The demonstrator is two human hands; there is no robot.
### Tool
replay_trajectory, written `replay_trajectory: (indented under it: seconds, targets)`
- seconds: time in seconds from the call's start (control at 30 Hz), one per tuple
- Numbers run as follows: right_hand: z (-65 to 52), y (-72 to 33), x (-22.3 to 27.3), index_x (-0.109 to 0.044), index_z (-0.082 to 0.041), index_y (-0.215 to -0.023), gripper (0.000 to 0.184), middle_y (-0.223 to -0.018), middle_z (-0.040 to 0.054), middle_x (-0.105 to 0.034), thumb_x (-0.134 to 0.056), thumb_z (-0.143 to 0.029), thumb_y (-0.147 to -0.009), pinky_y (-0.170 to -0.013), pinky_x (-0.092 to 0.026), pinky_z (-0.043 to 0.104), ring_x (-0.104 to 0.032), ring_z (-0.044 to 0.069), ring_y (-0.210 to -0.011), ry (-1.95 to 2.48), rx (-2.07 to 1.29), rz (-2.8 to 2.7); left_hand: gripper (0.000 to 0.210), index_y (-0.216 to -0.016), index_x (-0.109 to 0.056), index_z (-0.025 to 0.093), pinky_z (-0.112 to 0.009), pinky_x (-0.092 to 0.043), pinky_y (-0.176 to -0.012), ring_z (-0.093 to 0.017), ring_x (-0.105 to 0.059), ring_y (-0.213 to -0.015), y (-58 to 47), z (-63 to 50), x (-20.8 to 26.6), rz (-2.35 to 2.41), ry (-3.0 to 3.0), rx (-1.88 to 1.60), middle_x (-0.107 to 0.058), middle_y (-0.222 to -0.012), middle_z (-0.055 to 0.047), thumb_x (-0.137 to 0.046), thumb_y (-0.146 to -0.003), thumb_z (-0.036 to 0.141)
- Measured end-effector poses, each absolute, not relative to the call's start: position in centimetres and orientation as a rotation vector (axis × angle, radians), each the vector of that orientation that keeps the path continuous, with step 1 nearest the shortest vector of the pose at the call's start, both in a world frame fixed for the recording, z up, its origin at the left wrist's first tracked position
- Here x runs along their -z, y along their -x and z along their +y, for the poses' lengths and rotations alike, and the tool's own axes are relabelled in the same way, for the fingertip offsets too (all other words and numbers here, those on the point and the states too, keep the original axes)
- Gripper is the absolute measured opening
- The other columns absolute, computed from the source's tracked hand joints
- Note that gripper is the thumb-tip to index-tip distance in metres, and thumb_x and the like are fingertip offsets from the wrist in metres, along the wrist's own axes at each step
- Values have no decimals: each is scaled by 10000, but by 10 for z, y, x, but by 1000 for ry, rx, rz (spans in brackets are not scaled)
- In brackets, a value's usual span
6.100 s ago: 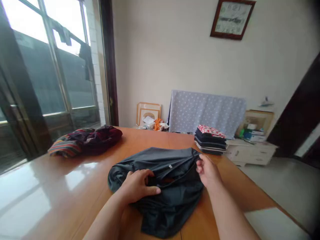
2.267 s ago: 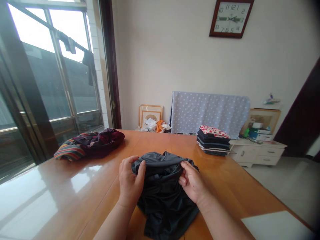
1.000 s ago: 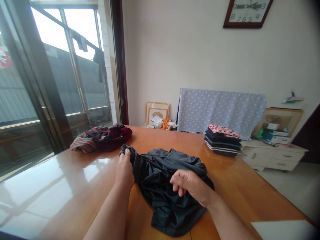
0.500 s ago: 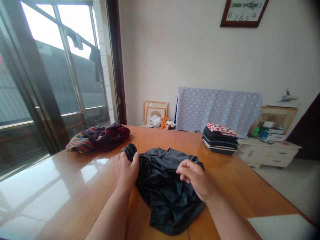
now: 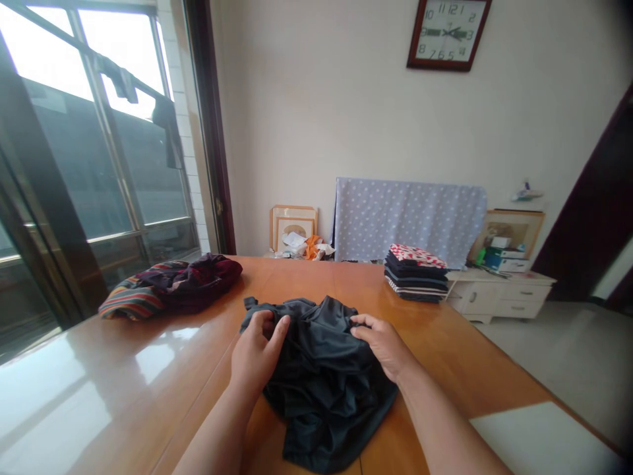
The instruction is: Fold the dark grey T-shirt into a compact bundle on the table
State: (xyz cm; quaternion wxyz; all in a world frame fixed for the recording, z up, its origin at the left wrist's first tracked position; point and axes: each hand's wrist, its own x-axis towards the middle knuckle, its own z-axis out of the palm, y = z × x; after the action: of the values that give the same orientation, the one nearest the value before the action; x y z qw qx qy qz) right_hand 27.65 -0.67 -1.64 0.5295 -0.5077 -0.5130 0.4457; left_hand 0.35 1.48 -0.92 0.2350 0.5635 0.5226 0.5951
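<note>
A crumpled black garment [image 5: 326, 376] of smooth, slightly shiny cloth lies bunched in front of me; its exact kind does not show through the folds. My left hand [image 5: 260, 346] is at its upper left part, fingers curled over the cloth and the thumb on the near side. At the upper right edge, my right hand [image 5: 383, 340] pinches the fabric between thumb and fingers. The lower part of the garment spreads loosely towards me on the wooden table [image 5: 208, 422].
To the left lies a heap of striped and dark purple clothes [image 5: 173, 287]. A stack of folded clothes [image 5: 414, 274] stands at the far right. A white sheet-like thing [image 5: 539, 439] rests near the right edge. Beyond are a polka-dot cloth [image 5: 408, 218] and a white cabinet [image 5: 504, 297].
My right hand, earlier curled above the cloth, now pinches its upper right edge. My left hand has shifted along the garment's upper left part. The view has turned slightly right.
</note>
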Motion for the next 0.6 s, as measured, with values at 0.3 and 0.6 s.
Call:
replay_trajectory:
  seconds: [0.3, 0.6]
  targets:
    - [-55, -234, -23, -788, -252, -1091, 327, -1063, 41, -745, -760, -371, -788, -931, -472, 317, -663, 228, -1029, 684, -1690, -2091, 84, -747, -719, 228, -257, -448, -614, -231, -638, -718, -8, 10, 8, 1087, -1437, -1240, -684, -666, 8, -769, -691, 267]
    - [-10, -260, 18, -738, -258, -1113, 419, -942, 30, -724, -761, -470, -753, -687, -472, 273, -609, 162, -746, 1244, -863, -1312, 140, -842, -704, 186, -259, -490, -603, -192, -653, -647, -3, 17, 3, 1067, -1079, -1353, -707, -718, -11, -731, -715, 239]
